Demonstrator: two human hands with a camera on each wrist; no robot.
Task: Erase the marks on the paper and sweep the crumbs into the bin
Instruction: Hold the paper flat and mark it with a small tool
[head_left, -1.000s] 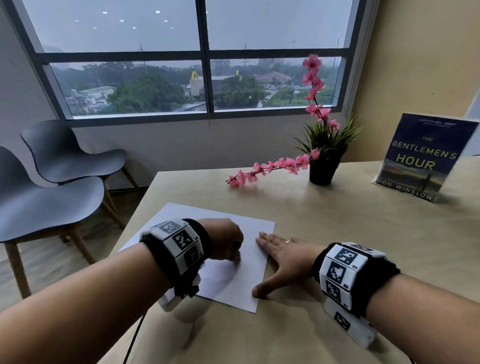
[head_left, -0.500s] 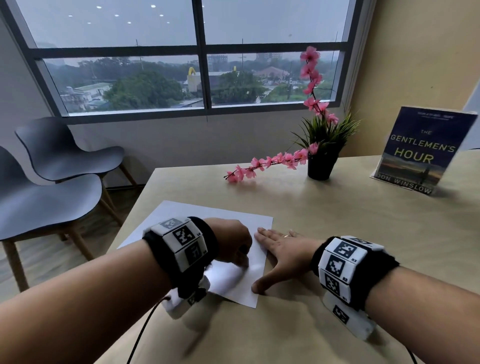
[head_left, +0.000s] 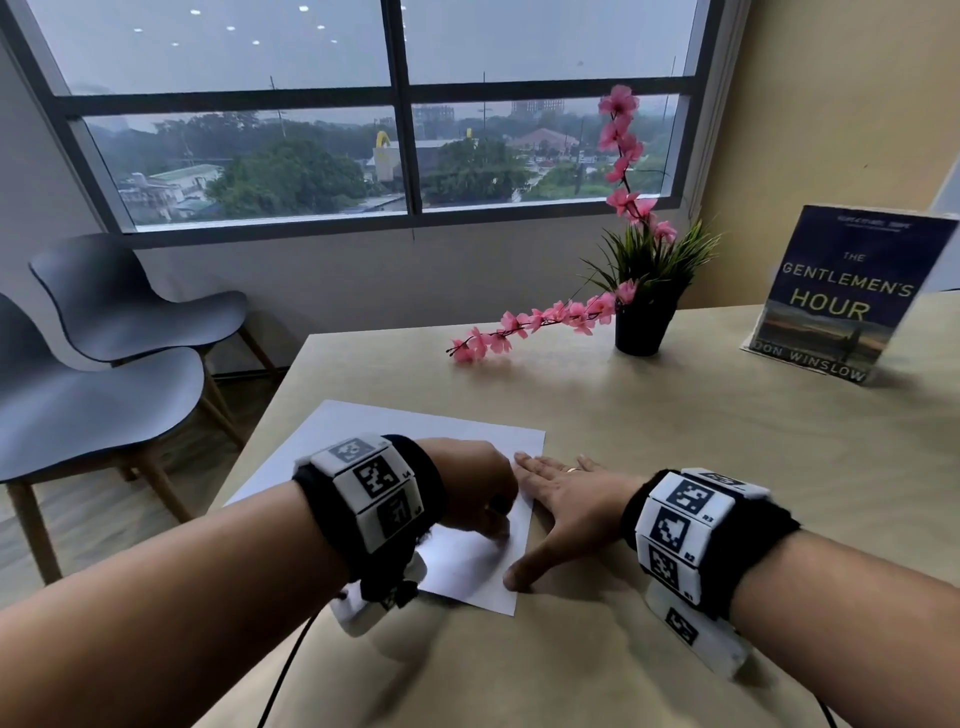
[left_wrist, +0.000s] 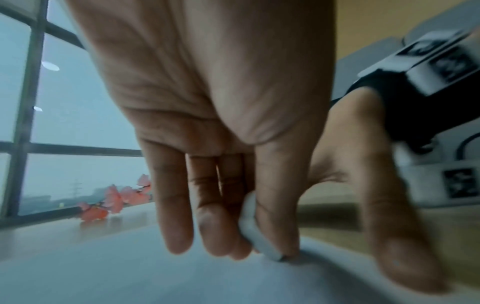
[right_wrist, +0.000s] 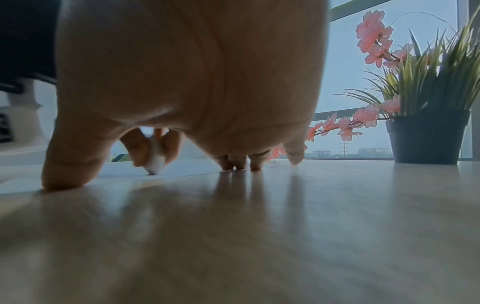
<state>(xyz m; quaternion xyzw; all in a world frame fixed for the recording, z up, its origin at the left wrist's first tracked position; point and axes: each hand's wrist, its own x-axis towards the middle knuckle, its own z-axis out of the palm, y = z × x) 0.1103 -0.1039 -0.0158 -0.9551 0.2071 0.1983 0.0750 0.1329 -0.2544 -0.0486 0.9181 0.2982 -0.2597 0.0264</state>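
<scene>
A white sheet of paper (head_left: 363, 431) lies on the wooden table (head_left: 675, 441) near its left edge. My left hand (head_left: 478, 493) pinches a small white eraser (left_wrist: 255, 232) between thumb and fingers, its lower tip pressed on the paper (left_wrist: 130, 267). The eraser (right_wrist: 155, 160) also shows in the right wrist view, tip down on the sheet. My right hand (head_left: 561, 493) lies flat with spread fingers, pressing the paper's right edge, thumb (head_left: 524, 569) near the sheet's front corner. The marks and crumbs are too small to make out. No bin is in view.
A black pot of green grass and pink blossom stems (head_left: 641, 322) stands at the table's far side. A book (head_left: 841, 296) stands upright at the far right. Two grey chairs (head_left: 104, 364) are left of the table, under the window.
My left hand with the eraser has shifted a little to the right and nearer on the paper. The right hand stays pressed flat on the sheet's edge.
</scene>
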